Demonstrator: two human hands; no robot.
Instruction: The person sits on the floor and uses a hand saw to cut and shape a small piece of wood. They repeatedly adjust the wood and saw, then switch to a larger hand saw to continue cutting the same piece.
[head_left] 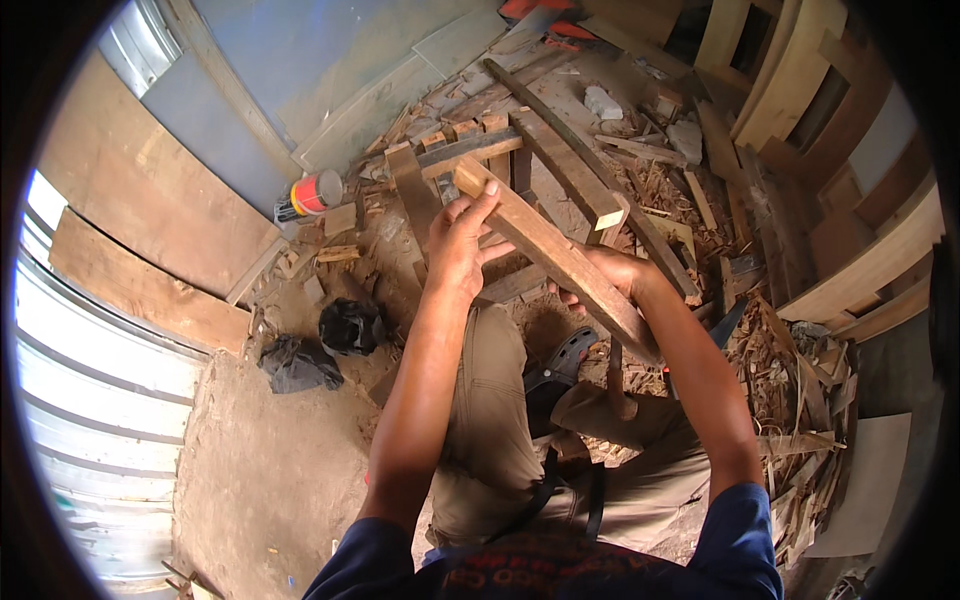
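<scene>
Brown, squared wooden beam (556, 252) is held in both hands, above the person's bent legs, in the head view. It slants from its upper end at the left hand (462, 238) down to its lower end beside the right forearm. Left-hand grip: pinching the beam near its upper end, thumb laid on the upward face, other fingers lower, at the side and partly hidden. Right-hand grip: closed around the lower half from the right and beneath; fingertips emerge at the beam's left edge. The right thumb's position cannot be clearly told.

Beyond the grip, a rough assembly of brown wooden bars (566, 168) stands on the littered floor. Farther right, a long, dark, narrow timber (652, 232) lies diagonally alongside it. Left of the left hand, a cylindrical red-and-yellow can (318, 192) rests on its side. Lower left of the left hand, two crumpled black plastic bags (352, 326) lie together on the ground. Below the right hand, a dark grey perforated clog (574, 352) is on the person's foot, beside khaki trousers (484, 395). Right of the right forearm, splintered wood scraps (790, 400) cover the floor.
</scene>
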